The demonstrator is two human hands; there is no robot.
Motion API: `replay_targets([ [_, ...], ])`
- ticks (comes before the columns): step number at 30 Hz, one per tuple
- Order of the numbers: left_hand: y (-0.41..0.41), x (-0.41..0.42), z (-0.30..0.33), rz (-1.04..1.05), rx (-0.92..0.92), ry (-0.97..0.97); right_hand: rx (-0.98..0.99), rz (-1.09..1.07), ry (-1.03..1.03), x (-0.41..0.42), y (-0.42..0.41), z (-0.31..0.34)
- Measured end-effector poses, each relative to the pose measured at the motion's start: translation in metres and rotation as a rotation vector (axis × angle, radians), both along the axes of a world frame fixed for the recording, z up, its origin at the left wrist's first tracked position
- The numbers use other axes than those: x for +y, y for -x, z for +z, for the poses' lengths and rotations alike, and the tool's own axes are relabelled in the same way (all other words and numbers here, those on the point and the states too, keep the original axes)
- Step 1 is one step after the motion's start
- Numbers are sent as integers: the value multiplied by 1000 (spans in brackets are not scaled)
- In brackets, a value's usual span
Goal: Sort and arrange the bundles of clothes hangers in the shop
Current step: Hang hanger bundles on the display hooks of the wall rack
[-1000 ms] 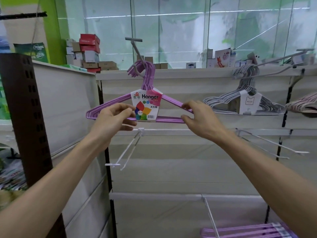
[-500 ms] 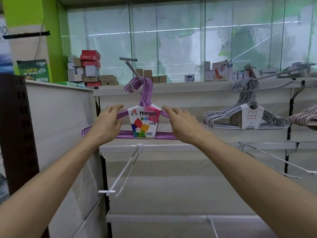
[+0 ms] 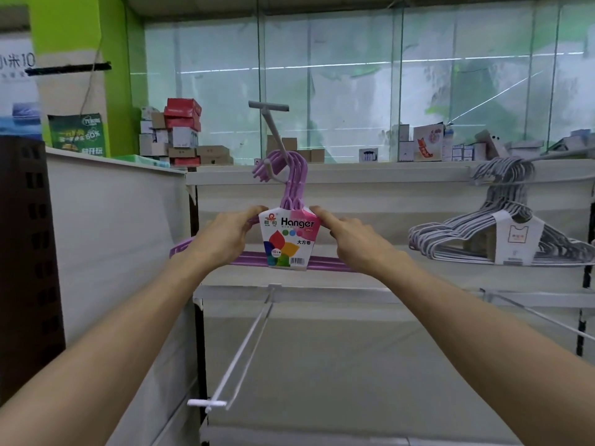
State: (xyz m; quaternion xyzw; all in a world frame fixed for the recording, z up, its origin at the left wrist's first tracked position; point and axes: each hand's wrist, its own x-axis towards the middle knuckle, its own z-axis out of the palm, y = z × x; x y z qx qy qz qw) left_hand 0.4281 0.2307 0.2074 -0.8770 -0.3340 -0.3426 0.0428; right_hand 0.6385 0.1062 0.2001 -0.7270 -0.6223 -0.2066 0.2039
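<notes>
Shop shelving at centre frame: left hand (image 3: 227,235) and right hand (image 3: 352,241) grasp the purple hanger bundle (image 3: 289,239) hung on its peg (image 3: 273,130), likely squaring it before letting go.

both hands (image 3: 225,239) (image 3: 357,241) hold the purple hanger bundle (image 3: 289,239) on its peg (image 3: 273,133).
</notes>
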Motion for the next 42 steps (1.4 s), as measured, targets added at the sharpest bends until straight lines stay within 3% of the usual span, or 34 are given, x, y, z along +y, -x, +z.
replay_targets([
  [14,-27,35,-8,-36,-38,37,-34,-70,-41,30,-21,-4],
  [19,-26,27,-7,-71,-48,129,-27,-112,6,20,-15,2],
  [22,-18,12,-11,-132,-163,171,5,-110,38,10,-9,4],
  [25,-8,-11,-19,-157,-300,125,15,-95,-24,-6,-3,-2],
  [30,-1,-67,-23,-281,-395,50,-128,-71,-157,-57,7,-31],
  [33,2,-107,-27,-405,-416,44,-65,-6,-185,-100,8,-47],
  [42,-31,-249,-46,-702,-558,316,34,73,-186,-249,-30,-77],
])
